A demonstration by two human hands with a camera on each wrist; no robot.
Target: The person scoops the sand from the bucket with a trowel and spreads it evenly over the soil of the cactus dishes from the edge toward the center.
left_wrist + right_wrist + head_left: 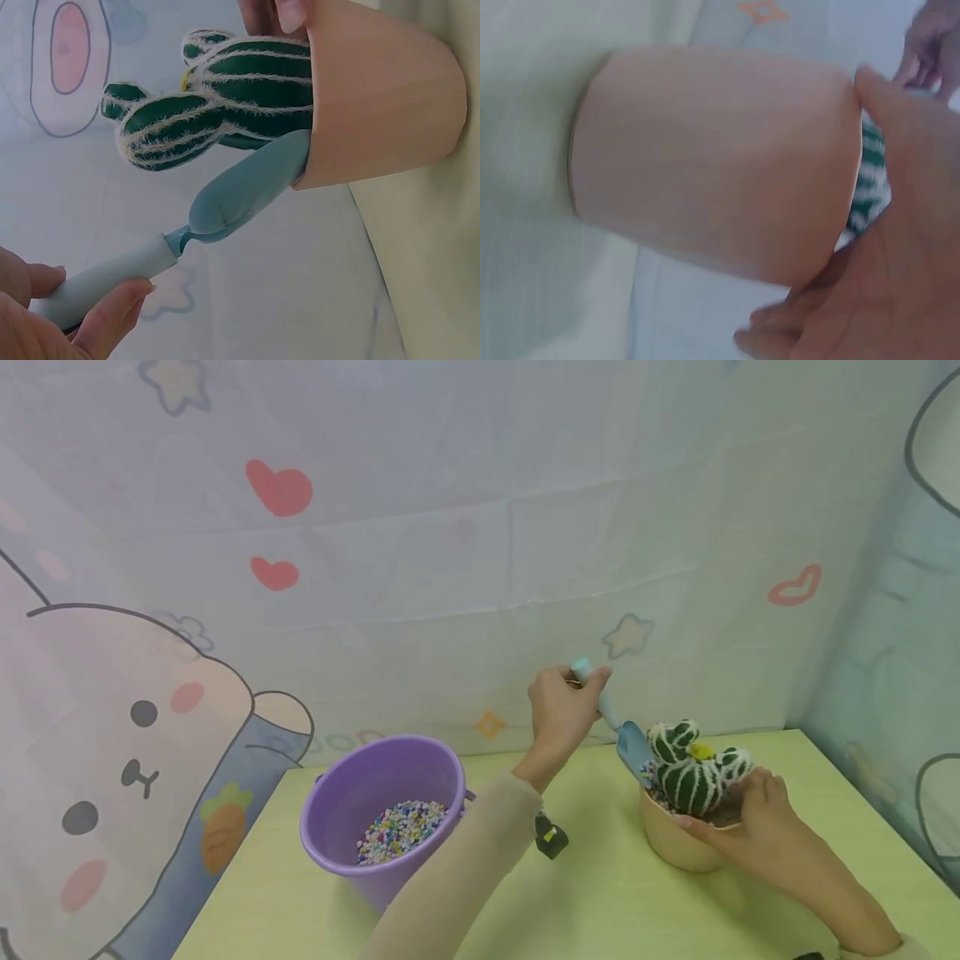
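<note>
My left hand (560, 710) grips the pale handle of a small blue garden trowel (633, 746) between thumb and fingers. The trowel slants down, its scoop tip at the left rim of a peach flower pot (681, 842). Small coloured pellets (648, 769) show at the scoop's tip. In the pot stands a dark green cactus (692, 787) with white fuzzy ridges and a yellow spot. My right hand (772, 835) holds the pot by its rim, thumb on the near side and fingers on the right. In the left wrist view the trowel's blade (251, 184) hides part of the pot's edge.
A purple bucket (324, 852) holding many small coloured pellets (401, 831) stands on the left of the yellow-green table (600, 893). A small black object (551, 837) lies between bucket and pot, partly behind my left sleeve. A printed cloth (450, 568) hangs behind the table.
</note>
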